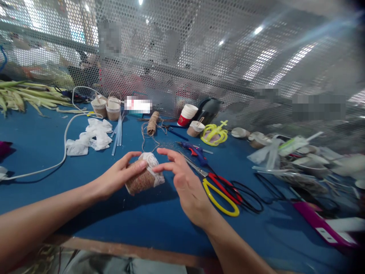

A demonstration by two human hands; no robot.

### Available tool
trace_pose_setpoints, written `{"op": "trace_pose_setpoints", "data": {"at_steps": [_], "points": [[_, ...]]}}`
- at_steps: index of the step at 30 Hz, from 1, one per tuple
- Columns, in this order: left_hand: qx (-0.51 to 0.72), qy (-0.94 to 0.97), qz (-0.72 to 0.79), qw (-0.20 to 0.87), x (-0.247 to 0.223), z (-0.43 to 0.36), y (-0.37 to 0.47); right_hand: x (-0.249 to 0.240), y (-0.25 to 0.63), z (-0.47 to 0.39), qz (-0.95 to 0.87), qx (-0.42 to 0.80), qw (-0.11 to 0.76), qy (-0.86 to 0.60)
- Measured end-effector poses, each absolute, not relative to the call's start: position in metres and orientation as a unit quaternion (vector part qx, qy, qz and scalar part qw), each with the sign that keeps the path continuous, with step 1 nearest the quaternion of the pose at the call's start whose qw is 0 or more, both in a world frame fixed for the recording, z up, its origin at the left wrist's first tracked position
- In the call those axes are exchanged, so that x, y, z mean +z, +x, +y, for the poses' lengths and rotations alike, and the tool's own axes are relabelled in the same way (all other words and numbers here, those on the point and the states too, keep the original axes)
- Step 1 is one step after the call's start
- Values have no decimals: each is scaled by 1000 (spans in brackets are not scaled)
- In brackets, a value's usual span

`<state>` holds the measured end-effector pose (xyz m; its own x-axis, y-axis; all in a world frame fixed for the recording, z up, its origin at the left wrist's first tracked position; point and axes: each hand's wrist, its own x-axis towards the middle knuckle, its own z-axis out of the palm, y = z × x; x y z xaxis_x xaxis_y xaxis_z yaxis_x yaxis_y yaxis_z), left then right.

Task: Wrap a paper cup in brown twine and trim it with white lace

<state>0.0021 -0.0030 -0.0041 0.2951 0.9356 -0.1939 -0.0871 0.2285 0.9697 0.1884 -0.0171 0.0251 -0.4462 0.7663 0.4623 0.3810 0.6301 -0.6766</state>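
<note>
My left hand (119, 176) is wrapped round a twine-covered cup (140, 182), which lies tilted on its side above the blue table. White lace (155, 167) covers the cup's right end. My right hand (182, 180) has its fingers apart, with the fingertips at the lace and nothing gripped between them. Just right of that hand lie scissors (222, 196) with one yellow and one red handle. Behind them is a blue glue gun (195, 151). A roll of twine (153, 123) rests beyond the cup, its loose strand trailing toward the cup.
White lace pieces (92, 137) and clear glue sticks (118, 136) lie at the left, near a white cable (65, 140). Twine-wrapped cups (113, 110), red-and-white paper cups (187, 115) and a yellow crown-shaped piece (214, 134) stand at the back. Clutter covers the right side.
</note>
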Motion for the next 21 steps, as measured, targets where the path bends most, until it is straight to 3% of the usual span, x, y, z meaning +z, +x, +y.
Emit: {"op": "trace_pose_setpoints", "data": {"at_steps": [21], "points": [[334,380,365,782,-7,4,0,26,191,-20,-808,264,401,-341]]}}
